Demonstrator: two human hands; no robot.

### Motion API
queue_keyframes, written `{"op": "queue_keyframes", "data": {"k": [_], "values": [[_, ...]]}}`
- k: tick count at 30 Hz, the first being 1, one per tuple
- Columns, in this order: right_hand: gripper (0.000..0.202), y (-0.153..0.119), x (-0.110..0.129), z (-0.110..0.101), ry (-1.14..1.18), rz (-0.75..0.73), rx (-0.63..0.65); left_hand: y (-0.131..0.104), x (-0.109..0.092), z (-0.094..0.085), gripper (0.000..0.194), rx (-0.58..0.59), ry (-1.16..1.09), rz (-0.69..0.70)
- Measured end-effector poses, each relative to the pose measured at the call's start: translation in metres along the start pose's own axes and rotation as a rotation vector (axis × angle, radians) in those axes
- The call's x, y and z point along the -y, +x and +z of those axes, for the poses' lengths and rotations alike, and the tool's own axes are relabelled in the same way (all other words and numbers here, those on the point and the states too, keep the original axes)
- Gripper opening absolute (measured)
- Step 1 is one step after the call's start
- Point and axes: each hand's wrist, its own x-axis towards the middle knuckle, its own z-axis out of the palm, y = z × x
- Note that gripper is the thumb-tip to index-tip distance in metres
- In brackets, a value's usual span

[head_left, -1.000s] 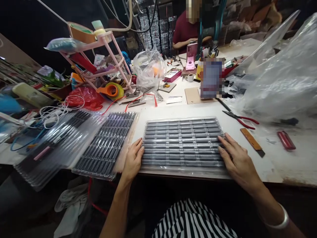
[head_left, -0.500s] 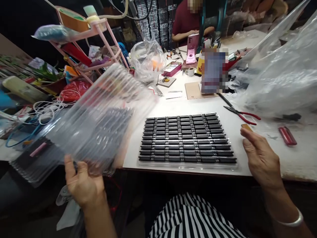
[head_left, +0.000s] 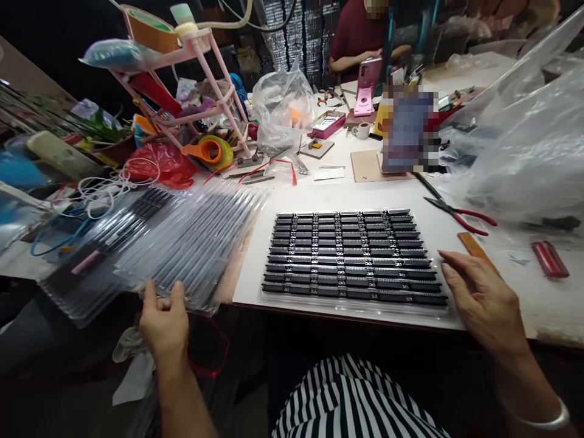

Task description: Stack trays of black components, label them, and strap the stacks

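Note:
My left hand (head_left: 165, 319) is closed on the near edge of a clear ridged plastic tray (head_left: 196, 234), which lies low over the left part of the table. In front of me, a second clear tray holds rows of black strip-like parts (head_left: 342, 255) with fine teeth and white markings. My right hand (head_left: 486, 298) is beside that tray's right edge, thumb and fingers apart, with nothing visible in it. Whether its fingertips touch the tray I cannot tell. Just past this hand lies a flat orange-brown strip (head_left: 477, 249), partly covered by it.
Red-handled pliers (head_left: 456, 212) and a red object (head_left: 550, 260) lie at the right, below a large clear plastic bag (head_left: 524, 152). More trays (head_left: 68, 292) lie at the far left, near white cables (head_left: 103, 188). A pink rack (head_left: 219, 97) stands behind. Across the table sits another person (head_left: 358, 36).
The ridged clear tray, raised and tilted before, has come down flat at the left with my left hand. My right hand has moved closer to the filled tray, uncovering more of the orange-brown strip.

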Motion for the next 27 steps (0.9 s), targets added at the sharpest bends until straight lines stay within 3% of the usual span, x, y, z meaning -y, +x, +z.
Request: {"op": "queue_keyframes", "data": {"k": [2,4,6,8,11,13,17,20,27], "values": [[0.033,0.000,0.000,0.000,-0.003,0.019,0.005,-0.002,-0.004,-0.004,0.068,-0.002,0.082,-0.017],[0.034,-0.001,0.000,0.001,0.001,0.018,0.014,-0.010,-0.014,-0.007,0.060,-0.101,0.076,0.015],[0.034,-0.001,-0.001,0.001,0.002,0.004,0.021,-0.022,-0.027,-0.007,0.049,-0.236,-0.004,0.101],[0.032,0.000,-0.004,0.002,-0.027,0.004,0.017,-0.038,-0.042,-0.005,0.041,-0.243,-0.104,0.249],[0.031,0.000,-0.008,0.002,-0.094,-0.002,-0.013,-0.061,-0.063,0.002,0.040,0.026,-0.217,0.526],[0.033,0.000,-0.010,0.003,-0.113,-0.018,-0.029,-0.072,-0.073,0.008,0.051,0.255,-0.239,0.673],[0.035,-0.001,-0.010,0.004,-0.118,0.002,-0.017,-0.084,-0.078,0.020,0.083,0.573,-0.164,0.776],[0.034,0.000,-0.010,0.006,-0.108,-0.024,-0.013,-0.086,-0.074,0.026,0.088,0.638,-0.131,0.767],[0.032,0.003,-0.011,0.007,-0.072,-0.124,-0.016,-0.082,-0.065,0.040,0.082,0.566,-0.125,0.867]]}}
